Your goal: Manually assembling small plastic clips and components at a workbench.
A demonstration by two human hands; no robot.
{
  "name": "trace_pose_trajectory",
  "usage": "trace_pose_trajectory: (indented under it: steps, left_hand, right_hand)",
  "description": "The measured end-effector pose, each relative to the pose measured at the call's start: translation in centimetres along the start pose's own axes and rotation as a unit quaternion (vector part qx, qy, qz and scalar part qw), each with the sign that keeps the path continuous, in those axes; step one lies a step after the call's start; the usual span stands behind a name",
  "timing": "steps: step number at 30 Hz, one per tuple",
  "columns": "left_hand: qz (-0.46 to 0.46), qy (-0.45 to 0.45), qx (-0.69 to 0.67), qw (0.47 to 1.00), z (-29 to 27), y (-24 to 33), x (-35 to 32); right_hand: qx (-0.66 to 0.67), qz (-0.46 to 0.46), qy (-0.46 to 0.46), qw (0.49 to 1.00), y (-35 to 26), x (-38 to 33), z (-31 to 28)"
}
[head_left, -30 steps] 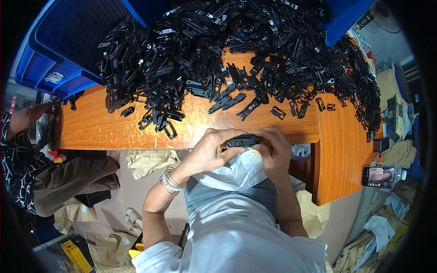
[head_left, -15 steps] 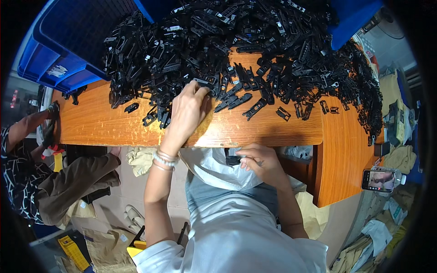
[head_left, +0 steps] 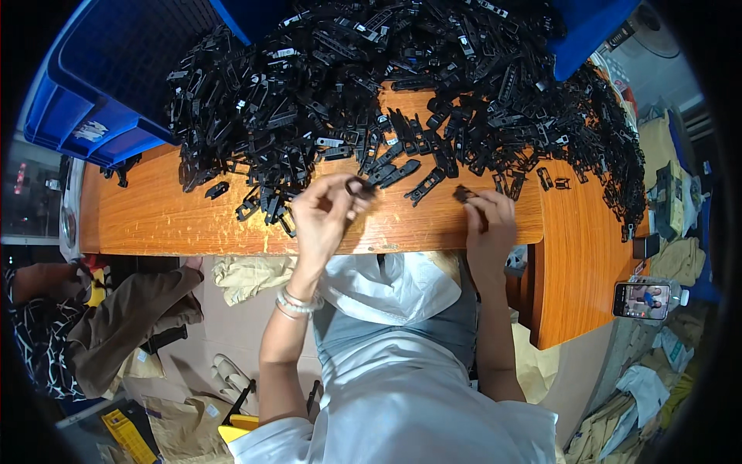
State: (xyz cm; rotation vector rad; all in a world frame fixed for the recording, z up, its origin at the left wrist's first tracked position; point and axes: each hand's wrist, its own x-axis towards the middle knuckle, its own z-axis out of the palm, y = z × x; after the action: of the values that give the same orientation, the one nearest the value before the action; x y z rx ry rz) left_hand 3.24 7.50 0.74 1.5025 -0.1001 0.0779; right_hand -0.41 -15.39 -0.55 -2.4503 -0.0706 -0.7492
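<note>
My left hand (head_left: 323, 213) is closed in a pinch over the front of the table. Between its fingers is a black plastic clip-like part (head_left: 362, 188), smeared by motion. My right hand (head_left: 492, 220), farther right over the tabletop, has its fingertips closed on a smaller black plastic piece (head_left: 464, 194). Just beyond both hands lie several loose long black parts (head_left: 423, 185). Behind them rises a large heap of black plastic parts (head_left: 309, 100). A white bag (head_left: 394, 290) rests open on my lap below the table edge.
A blue crate (head_left: 97, 116) stands at the far left of the wooden table (head_left: 170, 224). Smaller black pieces (head_left: 610, 170) pile along the right side. A phone (head_left: 641, 301) leans on a bottle at the right edge. Another person's leg (head_left: 131, 317) is at the left.
My left hand has drawn back from the heap with a black part. My right hand has left the bag, moved up over the table and taken hold of a small piece.
</note>
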Motion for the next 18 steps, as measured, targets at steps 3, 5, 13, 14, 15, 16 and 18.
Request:
trace_pose_trajectory:
  steps: [3,5,13,14,15,16,18]
  left_hand:
    - [0.005,-0.088,-0.088,0.992,1.1,0.0,-1.6]
    - [-0.019,-0.091,-0.11,0.99,2.1,0.3,-2.4]
    - [-0.016,-0.107,-0.071,0.992,3.2,0.8,-3.6]
    - [-0.016,-0.106,-0.07,0.992,3.2,0.7,-3.6]
    - [-0.08,-0.111,-0.16,0.978,3.1,0.5,-3.7]
    - [-0.143,-0.116,-0.25,0.951,3.1,0.3,-3.7]
    - [-0.164,-0.14,-0.26,0.941,3.5,-0.2,-3.5]
  right_hand:
    - [0.161,-0.021,-0.021,0.987,-3.2,-0.3,-1.0]
    - [0.227,-0.035,-0.037,0.973,-4.7,0.0,-1.4]
    - [0.231,-0.11,-0.068,0.964,-5.6,0.7,-1.7]
    - [0.222,-0.129,-0.074,0.964,-5.6,0.8,-1.8]
    - [0.224,-0.129,-0.075,0.963,-5.6,0.8,-1.8]
    - [0.213,-0.133,-0.076,0.965,-5.7,0.8,-1.9]
    - [0.202,-0.136,-0.077,0.967,-5.4,0.3,-1.9]
